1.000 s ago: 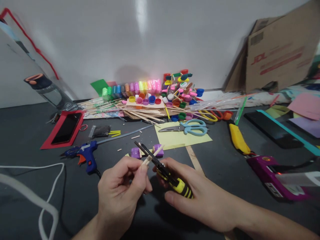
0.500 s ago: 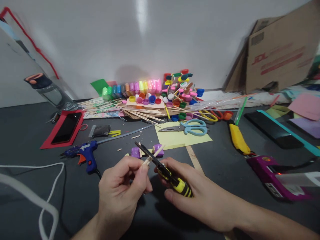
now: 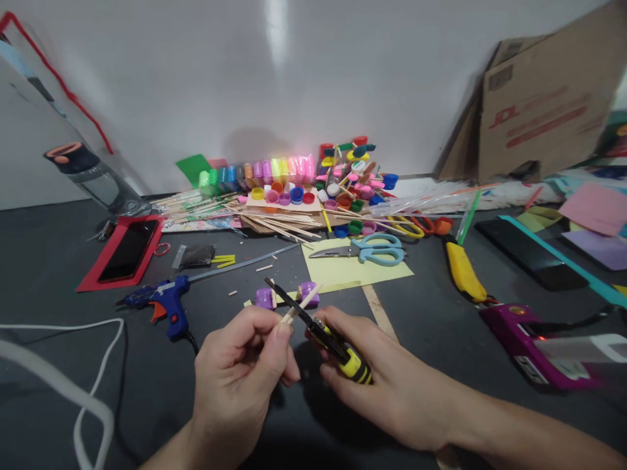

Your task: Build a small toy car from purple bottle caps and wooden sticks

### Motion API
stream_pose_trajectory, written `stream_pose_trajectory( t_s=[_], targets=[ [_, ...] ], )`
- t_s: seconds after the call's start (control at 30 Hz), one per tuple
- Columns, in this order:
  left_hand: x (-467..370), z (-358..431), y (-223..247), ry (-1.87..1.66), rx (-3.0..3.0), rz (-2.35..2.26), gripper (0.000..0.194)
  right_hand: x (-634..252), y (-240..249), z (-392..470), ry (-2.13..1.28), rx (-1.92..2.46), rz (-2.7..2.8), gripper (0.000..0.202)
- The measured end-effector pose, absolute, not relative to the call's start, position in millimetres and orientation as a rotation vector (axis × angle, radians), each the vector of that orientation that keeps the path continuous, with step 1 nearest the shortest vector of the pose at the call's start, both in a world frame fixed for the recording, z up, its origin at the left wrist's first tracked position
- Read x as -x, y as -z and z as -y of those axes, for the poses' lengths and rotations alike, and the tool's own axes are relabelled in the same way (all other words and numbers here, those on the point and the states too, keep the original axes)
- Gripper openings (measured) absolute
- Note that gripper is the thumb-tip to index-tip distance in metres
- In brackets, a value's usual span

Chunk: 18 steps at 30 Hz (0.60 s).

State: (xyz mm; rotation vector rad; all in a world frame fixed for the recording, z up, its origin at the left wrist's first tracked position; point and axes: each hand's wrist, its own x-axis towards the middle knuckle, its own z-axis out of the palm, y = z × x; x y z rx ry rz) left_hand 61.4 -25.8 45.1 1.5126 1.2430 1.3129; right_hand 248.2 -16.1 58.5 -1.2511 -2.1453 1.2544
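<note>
Centrally, the left hand (image 3: 245,369) pinched thin wooden sticks (image 3: 298,308) between thumb and forefinger. The right hand (image 3: 382,378) was closed around the yellow-and-black handles of a cutting tool (image 3: 326,334), its dark blades crossing the sticks above the table (image 3: 206,401).

Head view: above table (image 3: 416,326), facing forward, down
Left hand (image 3: 245,372): near, seven o'clock
Right hand (image 3: 386,385): near, five o'clock
Wall (image 3: 343,78): farther, twelve o'clock

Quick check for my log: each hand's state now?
Left hand: closed, pinching thin wooden sticks.
Right hand: closed around a yellow-and-black handled tool.
</note>
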Motion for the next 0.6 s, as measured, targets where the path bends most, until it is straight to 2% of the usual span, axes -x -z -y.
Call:
stream_pose_trajectory(
  t_s=[0.33,0.47,0.53,0.6],
  targets=[
    [-64,24,-44,-1.316,-1.282,-1.236,0.021,-246,-49,14,-1.178,1.210,2.098,0.017],
    [-47,14,-46,-1.333,-1.441,-1.397,0.021,-251,-47,13,-1.112,1.321,2.089,0.020],
    [-34,1,-44,-1.197,-1.683,-1.580,0.022,-253,-48,12,-1.084,1.337,2.085,0.022],
    [-23,-14,-37,-0.919,-1.922,-1.750,0.026,-255,-49,12,-1.066,1.340,2.077,0.020]
  ],
)
